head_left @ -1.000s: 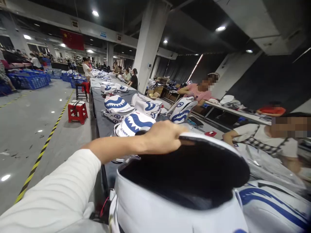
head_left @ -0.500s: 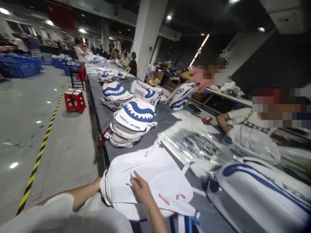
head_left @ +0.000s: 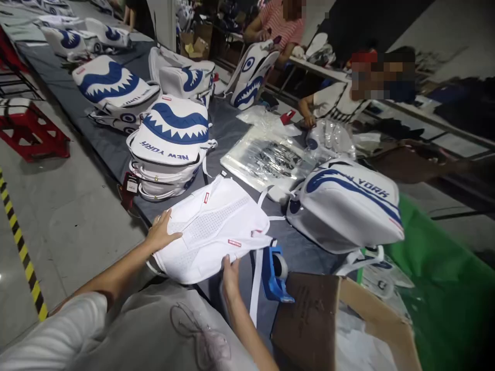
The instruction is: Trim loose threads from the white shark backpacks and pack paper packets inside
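A white backpack (head_left: 216, 221) lies on the grey-covered table with its padded back panel and red-tagged straps facing up. My left hand (head_left: 161, 234) rests on its left end, thumb stretched apart from the fingers. At the near edge, below a shoulder strap, my right hand (head_left: 231, 270) pinches the backpack's rim; some of its fingers are hidden. A blue tape dispenser (head_left: 273, 278) stands just right of that hand, beside a loose white strap (head_left: 256, 288).
Stacked shark-mouth backpacks (head_left: 174, 129) stand beyond, with another backpack (head_left: 348, 206) at right. Clear plastic bags (head_left: 266, 154) lie between them. An open cardboard box (head_left: 305, 314) is at the near right. Two people work across the table; a red stool (head_left: 34, 129) stands left.
My view has swung down and right, bringing the tape dispenser and box into sight. My left hand has moved onto the backpack's top, and my right hand from its middle to its near edge.
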A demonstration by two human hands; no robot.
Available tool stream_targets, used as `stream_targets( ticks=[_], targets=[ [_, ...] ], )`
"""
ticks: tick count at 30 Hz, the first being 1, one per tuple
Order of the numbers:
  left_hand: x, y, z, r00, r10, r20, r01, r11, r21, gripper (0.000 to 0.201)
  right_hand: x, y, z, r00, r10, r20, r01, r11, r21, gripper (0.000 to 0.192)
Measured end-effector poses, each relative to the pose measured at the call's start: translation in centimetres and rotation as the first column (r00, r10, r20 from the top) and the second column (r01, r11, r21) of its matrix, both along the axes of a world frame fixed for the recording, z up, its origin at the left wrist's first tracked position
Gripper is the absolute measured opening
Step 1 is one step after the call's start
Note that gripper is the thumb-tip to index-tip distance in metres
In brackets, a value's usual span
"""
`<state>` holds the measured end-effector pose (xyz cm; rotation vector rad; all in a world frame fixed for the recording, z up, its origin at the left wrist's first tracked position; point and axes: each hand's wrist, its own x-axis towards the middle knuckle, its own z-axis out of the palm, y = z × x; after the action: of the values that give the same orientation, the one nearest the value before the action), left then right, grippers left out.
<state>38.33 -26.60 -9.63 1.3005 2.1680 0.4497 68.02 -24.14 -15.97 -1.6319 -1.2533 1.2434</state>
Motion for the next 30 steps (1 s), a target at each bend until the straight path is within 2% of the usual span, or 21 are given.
stream_targets(
  ticks=[2,4,6,7,9,11,12,14,15,16,17,19,23,25,27,28,30],
  targets=[
    [1.5,0.4,0.2,0.998,0.004,-0.059,-0.008,0.997,-0.071,0.109,-0.8,4.2,0.9,0.998,0.003,0.058,-0.005,0.999,0.033,0.085],
    [3.3,-0.4,0.4,0.996,0.002,-0.084,-0.012,0.994,-0.112,0.109,-0.3,8.2,2.1,0.994,0.028,0.105,-0.032,0.999,0.031,0.079],
    [5.3,-1.8,0.7,0.997,-0.021,-0.074,0.011,0.990,-0.143,0.104,0.6,10.4,3.1,0.990,0.009,0.142,-0.013,1.000,0.027,0.077],
    [6.2,-2.4,0.9,0.996,-0.026,-0.081,0.014,0.989,-0.146,0.100,1.0,10.6,3.5,0.980,-0.009,0.200,-0.004,0.998,0.064,0.076],
    [7.7,-3.0,1.4,0.991,-0.032,-0.133,0.018,0.994,-0.104,0.095,0.9,9.1,4.6,0.922,-0.044,0.384,-0.042,0.976,0.212,0.074],
    [8.4,-2.6,2.0,0.977,-0.060,-0.205,0.064,0.998,0.012,0.093,-0.3,6.3,5.6,0.816,-0.023,0.577,-0.217,0.913,0.344,0.064],
    [8.6,-2.0,2.2,0.969,-0.093,-0.229,0.114,0.990,0.078,0.092,-1.2,4.8,6.1,0.755,0.035,0.655,-0.347,0.868,0.354,0.057],
    [8.7,-0.2,2.3,0.959,-0.168,-0.230,0.202,0.970,0.135,0.095,-3.0,2.4,6.8,0.609,0.195,0.769,-0.586,0.764,0.270,0.045],
    [8.8,0.8,2.2,0.960,-0.186,-0.209,0.213,0.970,0.116,0.099,-3.6,1.7,6.9,0.541,0.257,0.801,-0.656,0.724,0.211,0.040],
    [8.8,1.7,2.0,0.966,-0.186,-0.179,0.202,0.977,0.076,0.105,-4.0,1.2,7.0,0.496,0.290,0.818,-0.686,0.708,0.165,0.035],
    [8.9,2.6,1.7,0.974,-0.171,-0.148,0.177,0.984,0.031,0.110,-4.1,0.9,7.0,0.480,0.295,0.826,-0.684,0.715,0.142,0.030],
    [9.0,3.5,1.2,0.987,-0.126,-0.103,0.125,0.992,-0.016,0.112,-3.6,0.5,6.9,0.498,0.249,0.831,-0.641,0.751,0.159,0.023],
    [9.1,2.4,1.8,0.998,-0.064,-0.023,0.065,0.997,0.052,0.100,-2.6,0.0,6.5,0.542,0.184,0.820,-0.625,0.741,0.247,0.018],
    [9.2,1.0,2.7,0.997,-0.072,0.019,0.069,0.989,0.134,0.099,-2.8,-0.1,6.3,0.551,0.200,0.810,-0.630,0.736,0.247,0.020],
    [9.3,-0.1,3.4,0.994,-0.110,-0.010,0.110,0.970,0.219,0.098,-3.4,-0.2,6.0,0.553,0.222,0.803,-0.632,0.740,0.231,0.021],
    [9.4,-0.2,3.6,0.991,-0.129,-0.042,0.135,0.964,0.230,0.097,-3.7,-0.2,5.8,0.548,0.231,0.804,-0.635,0.740,0.220,0.022],
    [9.7,0.5,3.6,0.987,-0.135,-0.089,0.147,0.977,0.156,0.095,-4.4,-0.2,5.5,0.532,0.241,0.812,-0.643,0.739,0.201,0.024]
  ],
)
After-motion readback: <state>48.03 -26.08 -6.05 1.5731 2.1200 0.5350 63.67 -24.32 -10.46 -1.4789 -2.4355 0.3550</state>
